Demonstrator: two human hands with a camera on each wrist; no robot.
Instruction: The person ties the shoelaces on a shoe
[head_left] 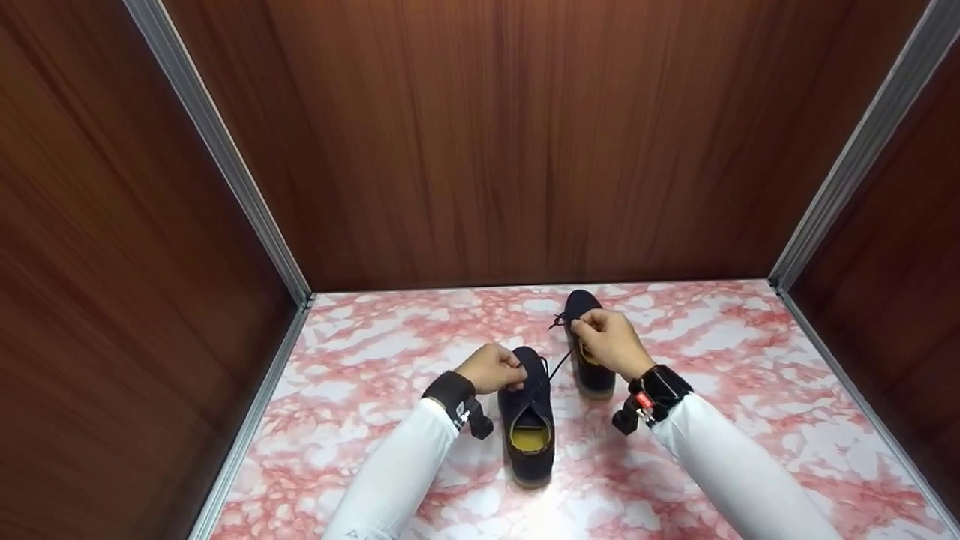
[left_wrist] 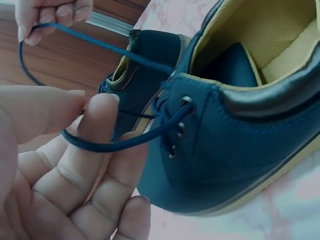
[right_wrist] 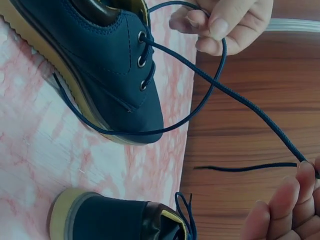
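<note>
A dark blue lace-up shoe (head_left: 529,457) with a yellow lining stands upright on the surface, its toe pointing away from me. My left hand (head_left: 491,367) is over its left side, pinching one end of the shoelace (left_wrist: 107,147) between thumb and index finger. Higher and to the right, my right hand (head_left: 613,343) pinches the other lace end, pulled taut from the top eyelet (right_wrist: 142,37). In the right wrist view the two lace strands cross between my hands. The left strand's loose tail hangs down past the shoe's toe.
A matching second shoe (head_left: 581,302) stands farther back, partly behind my right hand, its lace (head_left: 559,320) sticking out to the left. Red-and-white marbled surface (head_left: 360,427) lies beneath. Brown wood-grain panels (head_left: 480,150) with metal edge strips (head_left: 247,187) enclose the back and sides.
</note>
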